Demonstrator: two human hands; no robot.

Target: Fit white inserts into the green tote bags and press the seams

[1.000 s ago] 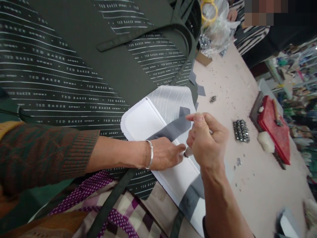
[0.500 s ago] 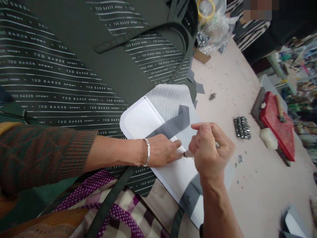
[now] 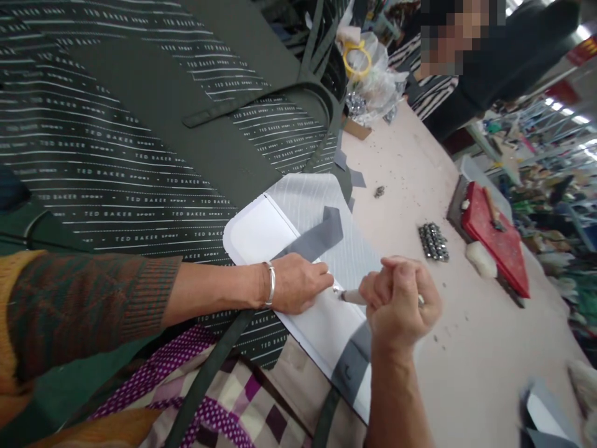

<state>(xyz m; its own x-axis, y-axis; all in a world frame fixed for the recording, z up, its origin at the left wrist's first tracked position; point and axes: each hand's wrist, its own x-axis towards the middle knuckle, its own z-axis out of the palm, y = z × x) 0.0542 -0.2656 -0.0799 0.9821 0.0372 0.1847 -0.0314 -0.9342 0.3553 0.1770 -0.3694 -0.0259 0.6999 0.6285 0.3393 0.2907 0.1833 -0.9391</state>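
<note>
My left hand (image 3: 298, 283) lies with its fingers pressed down on a white rounded panel (image 3: 256, 233), beside a grey strap (image 3: 312, 239) that crosses it. A silver bangle sits on that wrist. My right hand (image 3: 401, 298) is closed in a fist round a pen-like marker (image 3: 351, 296). The marker's tip touches the panel right by my left fingertips. A second grey strip (image 3: 349, 367) lies over the panel's near end.
Dark green printed fabric (image 3: 140, 155) covers the table's left and back. Metal studs (image 3: 433, 242), a red block (image 3: 497, 246) with a tool, and a white lump (image 3: 480, 258) lie to the right. Plastic bags and a yellow tape ring (image 3: 357, 62) stand at the back. Another person (image 3: 489, 62) is behind them.
My right hand has dropped lower on the panel and closed into a tighter fist on the marker. My left hand has barely shifted. The view has tilted upward.
</note>
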